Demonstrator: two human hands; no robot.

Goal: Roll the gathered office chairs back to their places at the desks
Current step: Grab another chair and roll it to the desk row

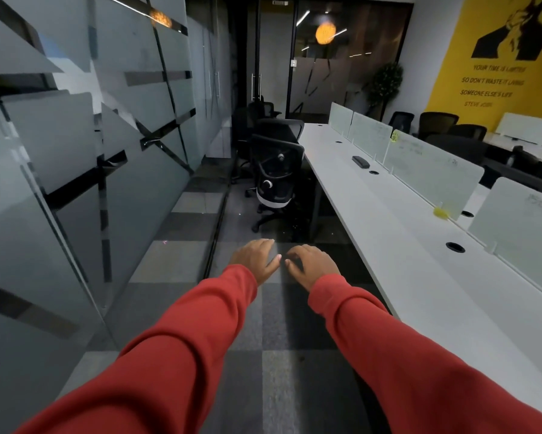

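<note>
Both my arms, in red sleeves, reach forward over the carpet aisle. My left hand [257, 256] and my right hand [310, 264] hover side by side, palms down, fingers loosely curled, holding nothing. A black mesh office chair [276, 177] stands ahead beside the long white desk [373, 220], its back toward me, well beyond my hands. Behind it, more black chairs [279, 126] are bunched near the glass door. The desk's near edge runs along my right.
A frosted glass partition [91, 151] lines the left of the aisle. Frosted divider screens [432, 170] stand along the desk's middle, with a dark case [361, 161] on top. More chairs [435, 123] sit across the desk. A yellow wall [498, 57] and a plant [385, 83] are at the back.
</note>
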